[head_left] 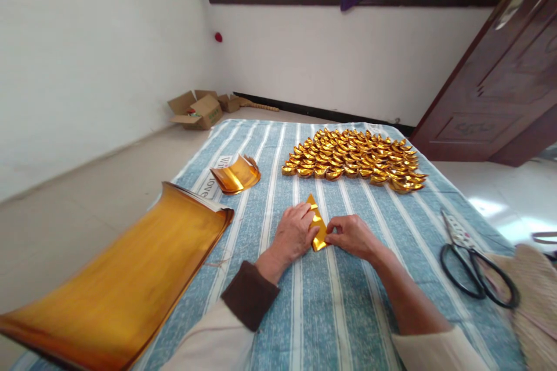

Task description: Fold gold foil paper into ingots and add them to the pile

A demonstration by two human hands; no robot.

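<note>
A small piece of shiny gold foil paper (320, 232), folded to a pointed shape, lies on the striped cloth between my hands. My left hand (295, 231) rests over its left side, fingers curled onto the paper and pressing it down. My right hand (351, 235) pinches its lower right edge between thumb and fingers. Beyond them sits a cluster of folded gold paper ingots (348, 156), packed close in rows. Left of the ingots is a small curved stack of cut gold paper (237, 175).
A large stack of gold paper sheets (122, 272) covers the left side of the blue striped tablecloth (278, 313). Black-handled scissors (472, 261) lie at the right beside a beige woven cloth (535, 301). Cardboard boxes (198, 111) stand on the floor; a brown door (491, 81) is at right.
</note>
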